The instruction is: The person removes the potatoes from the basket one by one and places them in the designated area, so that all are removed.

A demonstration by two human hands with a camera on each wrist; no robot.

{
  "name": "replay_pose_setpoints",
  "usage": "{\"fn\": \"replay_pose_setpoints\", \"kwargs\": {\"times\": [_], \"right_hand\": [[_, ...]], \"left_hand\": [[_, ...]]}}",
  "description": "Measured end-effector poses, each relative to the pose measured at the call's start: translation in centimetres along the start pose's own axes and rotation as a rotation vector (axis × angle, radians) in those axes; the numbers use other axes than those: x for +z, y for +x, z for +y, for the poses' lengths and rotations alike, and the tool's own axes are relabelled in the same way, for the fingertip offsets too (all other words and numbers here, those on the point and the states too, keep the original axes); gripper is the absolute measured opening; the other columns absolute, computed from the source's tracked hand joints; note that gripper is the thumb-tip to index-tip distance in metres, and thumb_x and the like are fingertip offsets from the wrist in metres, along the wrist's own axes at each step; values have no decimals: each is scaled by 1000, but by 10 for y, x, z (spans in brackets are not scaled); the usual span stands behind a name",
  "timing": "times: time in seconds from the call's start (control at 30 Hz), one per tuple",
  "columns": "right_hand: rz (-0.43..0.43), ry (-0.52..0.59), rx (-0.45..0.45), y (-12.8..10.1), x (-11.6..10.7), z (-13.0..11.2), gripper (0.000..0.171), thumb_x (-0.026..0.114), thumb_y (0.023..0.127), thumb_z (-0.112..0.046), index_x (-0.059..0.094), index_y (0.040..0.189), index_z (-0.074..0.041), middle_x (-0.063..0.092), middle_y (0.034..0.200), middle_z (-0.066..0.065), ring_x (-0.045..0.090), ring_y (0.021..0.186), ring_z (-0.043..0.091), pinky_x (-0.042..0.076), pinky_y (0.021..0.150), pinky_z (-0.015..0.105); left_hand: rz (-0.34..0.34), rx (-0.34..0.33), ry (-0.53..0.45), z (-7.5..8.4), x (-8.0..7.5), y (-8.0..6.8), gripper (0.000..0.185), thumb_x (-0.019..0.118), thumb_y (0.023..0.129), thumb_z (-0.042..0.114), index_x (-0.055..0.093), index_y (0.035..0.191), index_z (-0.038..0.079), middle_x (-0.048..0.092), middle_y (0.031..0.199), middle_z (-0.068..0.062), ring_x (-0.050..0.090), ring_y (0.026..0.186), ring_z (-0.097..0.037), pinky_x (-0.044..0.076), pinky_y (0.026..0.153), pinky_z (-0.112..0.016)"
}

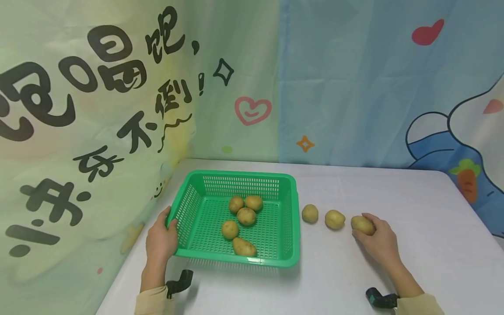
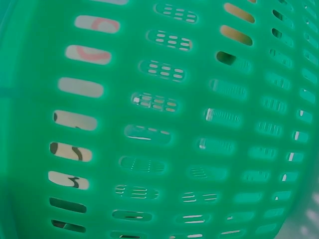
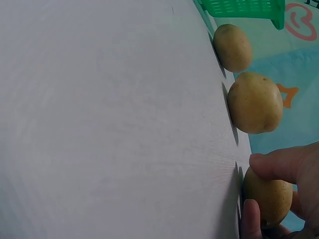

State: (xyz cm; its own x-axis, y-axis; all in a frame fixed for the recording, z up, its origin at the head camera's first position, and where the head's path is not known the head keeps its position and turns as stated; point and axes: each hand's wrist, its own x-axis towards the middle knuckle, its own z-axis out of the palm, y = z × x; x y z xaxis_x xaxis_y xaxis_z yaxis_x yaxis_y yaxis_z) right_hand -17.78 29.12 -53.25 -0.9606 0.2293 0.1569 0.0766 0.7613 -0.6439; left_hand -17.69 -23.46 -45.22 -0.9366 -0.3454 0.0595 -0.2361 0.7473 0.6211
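Head view, two potatoes (image 1: 322,217) between basket (image 1: 291,218), right hand (image 1: 377,241)

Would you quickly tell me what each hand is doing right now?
Left hand: grips the left wall of the green basket.
Right hand: fingers curled round the rightmost potato on the table.

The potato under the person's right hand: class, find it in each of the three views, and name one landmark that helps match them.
Head: the potato lies right of centre, rightmost of three on the table, under the right hand.
Left wrist: not in it.
Right wrist: bottom right, between the fingers.
Shared landmark: the green basket.
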Motion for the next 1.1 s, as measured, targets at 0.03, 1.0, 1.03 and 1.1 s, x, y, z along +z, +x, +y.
{"fn": "replay_pose_setpoints", "kwargs": {"times": [0.03,1.0,1.03,1.1], "right_hand": [[-2,-1,1,0,0,0,58,66,80,-24,45,128,0,47,113,28,46,97,41,37,73,52],[177,187,69,-8,-16,-31,54,65,81,-19,47,131,-8,39,132,18,39,110,33,34,79,44],[175,220,74,-8,-19,-39,52,64,82,-20,47,131,-10,38,133,16,38,112,32,35,81,44],[152,275,86,-9,-24,-58,50,62,85,-24,48,131,-14,37,136,11,37,116,30,36,86,47]], "left_hand": [[-1,0,-2,0,0,0,46,42,96,21,33,141,12,47,130,-20,52,87,-30,39,68,-41],[6,10,-2,-1,0,0,46,42,96,21,34,140,13,48,129,-20,52,85,-30,39,68,-41],[7,11,-2,-1,0,0,46,42,96,21,34,140,12,48,130,-20,52,86,-30,39,68,-42],[5,10,-2,-1,0,0,46,42,96,21,34,140,12,47,130,-20,51,87,-30,39,69,-42]]}}
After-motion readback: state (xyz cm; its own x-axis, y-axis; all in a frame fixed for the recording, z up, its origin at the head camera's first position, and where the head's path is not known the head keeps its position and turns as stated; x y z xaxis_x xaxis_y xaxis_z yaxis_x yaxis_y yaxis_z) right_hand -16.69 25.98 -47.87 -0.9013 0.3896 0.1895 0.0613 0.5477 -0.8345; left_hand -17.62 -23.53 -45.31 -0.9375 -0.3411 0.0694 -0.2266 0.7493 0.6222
